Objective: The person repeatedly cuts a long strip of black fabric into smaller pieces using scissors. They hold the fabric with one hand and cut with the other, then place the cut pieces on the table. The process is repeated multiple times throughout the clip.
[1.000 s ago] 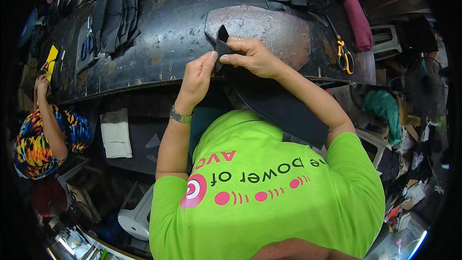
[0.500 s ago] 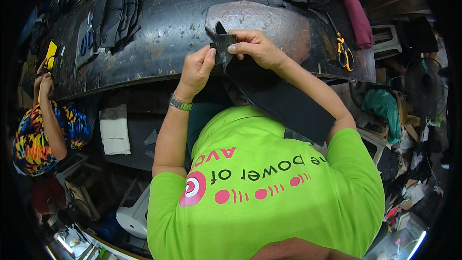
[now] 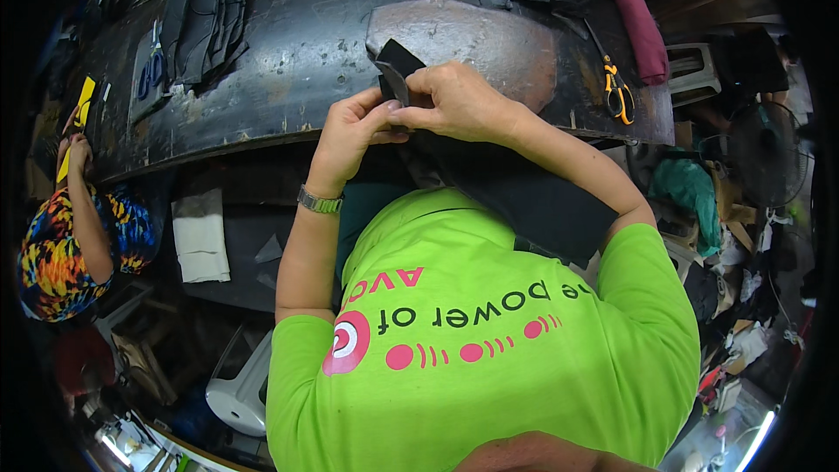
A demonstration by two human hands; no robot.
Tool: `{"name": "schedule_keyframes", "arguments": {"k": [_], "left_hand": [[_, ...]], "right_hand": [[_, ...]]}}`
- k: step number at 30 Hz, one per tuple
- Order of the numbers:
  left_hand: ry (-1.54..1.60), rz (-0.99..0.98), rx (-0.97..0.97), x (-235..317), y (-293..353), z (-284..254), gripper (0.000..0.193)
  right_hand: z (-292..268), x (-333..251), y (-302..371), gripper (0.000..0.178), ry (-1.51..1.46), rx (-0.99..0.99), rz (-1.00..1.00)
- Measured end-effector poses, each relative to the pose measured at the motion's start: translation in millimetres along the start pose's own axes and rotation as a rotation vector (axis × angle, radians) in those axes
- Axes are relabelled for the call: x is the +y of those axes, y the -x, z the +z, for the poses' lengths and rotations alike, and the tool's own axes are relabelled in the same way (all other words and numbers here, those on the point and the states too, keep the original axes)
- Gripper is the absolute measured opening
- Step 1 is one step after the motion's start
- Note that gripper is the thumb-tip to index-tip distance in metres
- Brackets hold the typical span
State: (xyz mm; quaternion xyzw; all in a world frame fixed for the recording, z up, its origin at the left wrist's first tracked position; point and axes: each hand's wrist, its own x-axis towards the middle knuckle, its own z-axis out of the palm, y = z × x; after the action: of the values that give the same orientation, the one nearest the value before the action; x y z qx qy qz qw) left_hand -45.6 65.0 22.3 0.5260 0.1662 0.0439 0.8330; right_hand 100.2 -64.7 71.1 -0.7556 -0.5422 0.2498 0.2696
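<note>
Both my hands meet over the near edge of a dark worktable (image 3: 288,52), pinching a piece of black material (image 3: 398,61) that looks like leather or fabric. My left hand (image 3: 354,133) grips its lower end between thumb and fingers. From the right, my right hand (image 3: 459,100) pinches the piece close beside the left thumb. A folded flap of it stands up above the fingers. The fingertips partly cover where it is held. Below my right forearm, a large black sheet (image 3: 524,192) drapes from the table edge over my lap.
A reddish-brown board (image 3: 489,39) lies on the table beyond my hands. Orange-handled scissors (image 3: 618,96) rest at right near a maroon roll (image 3: 645,39). Blue-handled scissors (image 3: 153,68) and stacked black pieces (image 3: 210,22) lie left. A co-worker (image 3: 65,245) holds a yellow strip (image 3: 85,103).
My right hand has turned and come down closer to my left. The black piece has been folded, its flap now standing above my fingers. The view has shifted slightly.
</note>
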Motion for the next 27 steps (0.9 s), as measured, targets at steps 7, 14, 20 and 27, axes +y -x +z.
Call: {"name": "schedule_keyframes", "arguments": {"k": [7, 14, 20, 27], "left_hand": [[0.085, 0.006, -0.005, -3.3, 0.4, 3.3, 0.024], [-0.094, 0.115, 0.023, -6.2, 5.1, 26.2, 0.022], [-0.013, 0.046, 0.054, -12.9, 2.9, 30.5, 0.021], [0.069, 0.079, 0.080, -13.4, -5.3, 35.4, 0.017]], "right_hand": [[-10.1, 16.9, -0.7, 0.017, -0.478, -0.150, -0.039], [-18.6, 7.4, 9.3, 0.024, -0.145, -0.108, 0.020], [-16.6, 7.2, 9.8, 0.034, -0.375, -0.069, 0.037], [-21.4, 3.6, 25.4, 0.031, 0.136, 0.009, -0.098]]}}
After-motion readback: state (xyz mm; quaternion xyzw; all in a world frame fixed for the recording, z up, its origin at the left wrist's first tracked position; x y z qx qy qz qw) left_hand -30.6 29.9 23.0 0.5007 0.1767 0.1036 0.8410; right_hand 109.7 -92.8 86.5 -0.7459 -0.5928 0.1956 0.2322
